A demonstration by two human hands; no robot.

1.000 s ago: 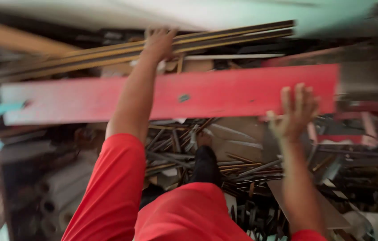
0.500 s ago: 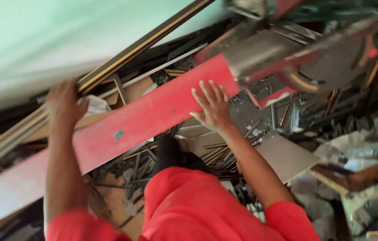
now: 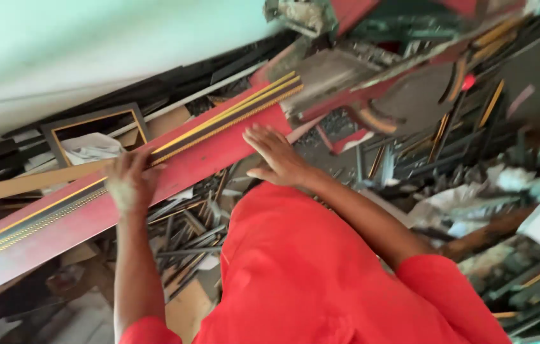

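Your left hand (image 3: 131, 181) grips the gold-lined moulding strip (image 3: 219, 124) lying on the long red board (image 3: 174, 165); your right hand (image 3: 276, 156) rests flat, fingers spread, further along. The strip looks long, stiff and light — likely whippy. Support it at two well-separated points — avoid the ends.

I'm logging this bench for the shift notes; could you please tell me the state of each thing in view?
Red board: flat, tilted across the bench.
Gold-edged moulding strip: lying along the board.
Left hand: on the strip.
Right hand: open, pressing the board.
Empty frame: resting behind.
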